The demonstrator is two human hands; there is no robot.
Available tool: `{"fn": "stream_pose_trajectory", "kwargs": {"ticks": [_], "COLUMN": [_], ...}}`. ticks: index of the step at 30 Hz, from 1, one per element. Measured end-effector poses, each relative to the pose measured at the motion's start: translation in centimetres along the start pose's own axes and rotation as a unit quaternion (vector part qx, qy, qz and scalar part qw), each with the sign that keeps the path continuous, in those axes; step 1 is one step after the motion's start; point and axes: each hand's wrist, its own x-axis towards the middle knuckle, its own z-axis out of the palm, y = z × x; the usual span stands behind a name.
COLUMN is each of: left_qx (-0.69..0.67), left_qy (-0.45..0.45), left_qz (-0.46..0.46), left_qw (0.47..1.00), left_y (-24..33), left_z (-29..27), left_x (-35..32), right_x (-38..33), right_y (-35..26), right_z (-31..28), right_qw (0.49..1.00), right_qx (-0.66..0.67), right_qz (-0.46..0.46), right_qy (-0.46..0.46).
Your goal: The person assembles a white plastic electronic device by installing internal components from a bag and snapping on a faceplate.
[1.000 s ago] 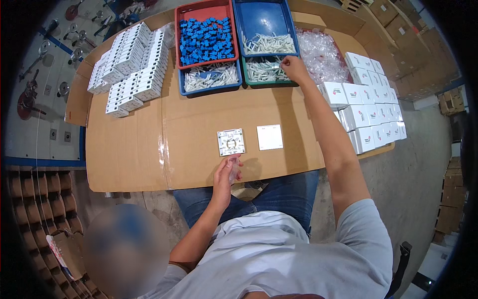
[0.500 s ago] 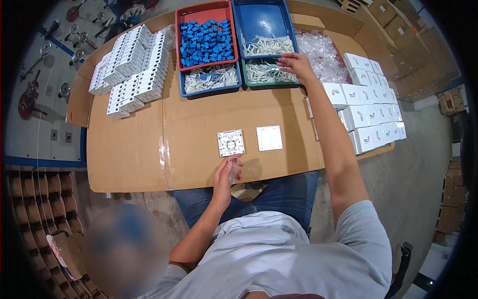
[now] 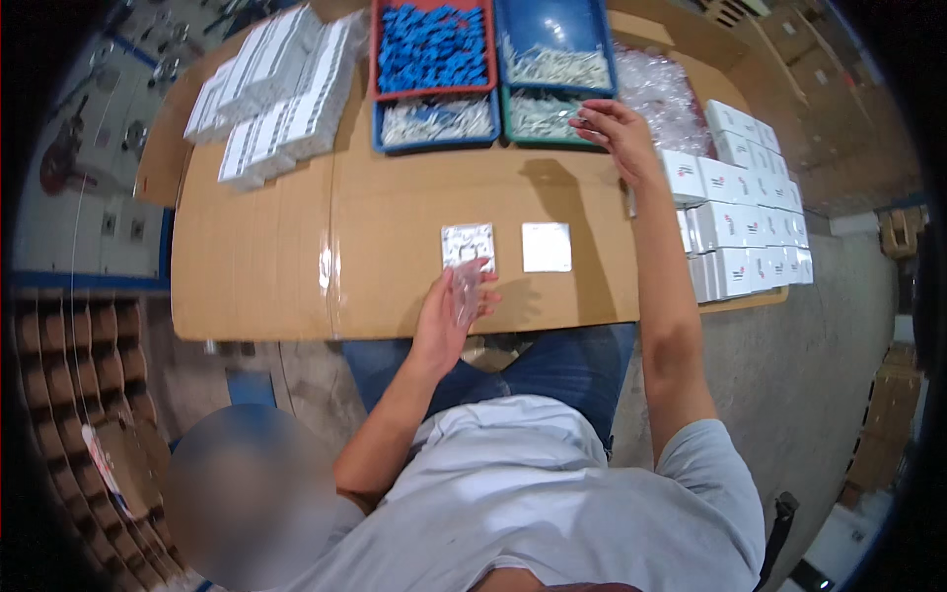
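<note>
My left hand [image 3: 441, 321] is closed around a small clear plastic bag [image 3: 466, 293], just in front of a white square mounting plate [image 3: 468, 244] with cut-outs. To the right of that plate lies a plain white square cover [image 3: 546, 247]. My right hand [image 3: 621, 138] is stretched out at the right edge of the green tray [image 3: 554, 139], which holds small whitish parts like wall plugs. Its thumb and fingertips are pinched together; whatever is between them is too small and blurred to make out.
Behind stand a red tray [image 3: 374, 69] of blue parts and blue trays [image 3: 550, 30] of whitish pieces. White units [image 3: 266, 138] are stacked at left, white boxes [image 3: 730, 225] at right. Clear bags [image 3: 656, 99] lie in a heap at the back right.
My right hand has drawn slightly back from the whitish parts to the green tray's edge. My left hand has brought the bag up closer to the mounting plate. The whole view has shifted.
</note>
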Motion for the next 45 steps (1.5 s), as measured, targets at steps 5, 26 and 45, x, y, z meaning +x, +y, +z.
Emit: {"fn": "stream_pose_trajectory", "kwargs": {"ticks": [5, 26, 45], "left_qx": [-0.09, 0.082, 0.003], "left_qy": [-0.106, -0.177, -0.176], "left_qz": [-0.038, -0.043, -0.066], "left_qw": [0.99, 0.98, 0.982], "left_y": [1.7, 2.8, 2.5], "left_z": [0.6, 1.1, 1.2], "left_x": [0.7, -0.4, 0.6], "right_x": [-9.2, -14.9, -15.5], "right_y": [-1.7, -0.9, -1.2], "right_z": [4.9, 10.1, 10.9], "right_qw": [0.997, 0.892, 0.899], "right_qx": [-0.058, -0.244, -0.231], "right_qz": [-0.03, -0.017, -0.004], "right_qy": [-0.049, -0.38, -0.372]}}
